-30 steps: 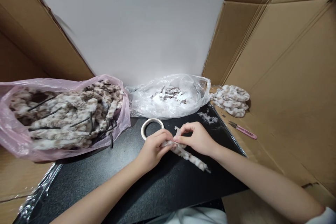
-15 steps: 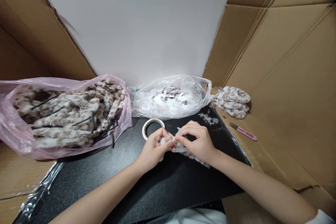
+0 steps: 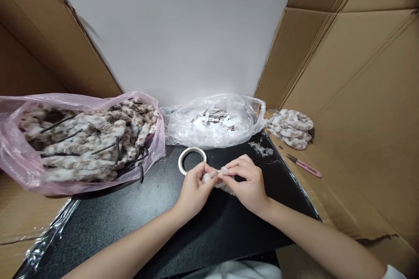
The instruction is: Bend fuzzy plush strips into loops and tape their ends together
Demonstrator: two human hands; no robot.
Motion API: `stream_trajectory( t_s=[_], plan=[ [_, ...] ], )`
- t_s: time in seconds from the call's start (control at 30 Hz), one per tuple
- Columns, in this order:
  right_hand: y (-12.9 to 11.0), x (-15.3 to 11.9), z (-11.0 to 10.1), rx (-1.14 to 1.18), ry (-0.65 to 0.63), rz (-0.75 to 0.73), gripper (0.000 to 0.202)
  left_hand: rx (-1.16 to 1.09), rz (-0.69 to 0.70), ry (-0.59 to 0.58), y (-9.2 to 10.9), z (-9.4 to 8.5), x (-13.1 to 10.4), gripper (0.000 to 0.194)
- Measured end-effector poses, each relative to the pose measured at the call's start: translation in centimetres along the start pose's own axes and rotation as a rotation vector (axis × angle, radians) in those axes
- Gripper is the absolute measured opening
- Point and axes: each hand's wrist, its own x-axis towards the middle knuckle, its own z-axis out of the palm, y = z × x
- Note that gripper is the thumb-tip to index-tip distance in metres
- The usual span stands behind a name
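Observation:
Above the black table (image 3: 147,222), my left hand (image 3: 198,189) pinches a fluffy white-and-brown fur strip (image 3: 225,188), most of it hidden by the fingers. My right hand (image 3: 248,183) meets it fingertip to fingertip, closed on a small whitish piece of tape (image 3: 224,170) at the strip's end. Just behind my left hand lies a cream roll of tape (image 3: 181,161), flat on the table.
At left, a pink plastic bag (image 3: 160,139) holds several furry strips with black cords. A clear plastic bag (image 3: 183,133) with paper scraps stands behind. To the right are fur loops (image 3: 291,126), pink-handled snips (image 3: 307,168), fluff (image 3: 261,148) and cardboard walls (image 3: 366,109).
The whitish tape that stuck out by my right fingers now shows as a small bit at the strip's end. Less of the fur hangs visible under my right hand.

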Motion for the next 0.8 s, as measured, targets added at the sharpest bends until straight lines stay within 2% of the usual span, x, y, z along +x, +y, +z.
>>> stream_trajectory(
  t_s=[0.07,0.13,0.23,0.3,0.4,0.47,0.67,0.8],
  plan=[
    [-0.4,0.3,-0.1,0.054,-0.012,0.094,0.011,0.052,0.035,0.010,0.1,0.0,0.0,0.026],
    [-0.6,0.4,-0.1,0.054,-0.023,0.108,0.011,0.066,0.060,0.013,0.2,0.0,0.0,0.024],
    [-0.6,0.0,-0.1,-0.055,-0.002,-0.026,0.011,0.008,0.025,0.011,0.4,0.0,0.1,0.023],
    [-0.4,-0.6,-0.2,-0.145,0.014,-0.157,0.011,-0.071,-0.097,-0.017,0.6,-0.1,0.0,0.026],
    [0.0,-1.6,-0.6,-0.263,-0.009,-0.331,0.012,-0.225,-0.304,-0.124,1.3,-0.4,0.0,0.030],
    [0.3,-2.0,-0.9,-0.336,-0.033,-0.418,0.015,-0.318,-0.362,-0.183,1.8,-0.6,0.1,0.030],
    [1.2,-2.0,-1.5,-0.426,-0.086,-0.487,0.025,-0.428,-0.397,-0.194,2.1,-0.8,0.3,0.029],
    [1.4,-1.8,-1.6,-0.391,-0.058,-0.507,0.023,-0.428,-0.401,-0.169,1.9,-0.6,0.3,0.030]
  ],
)
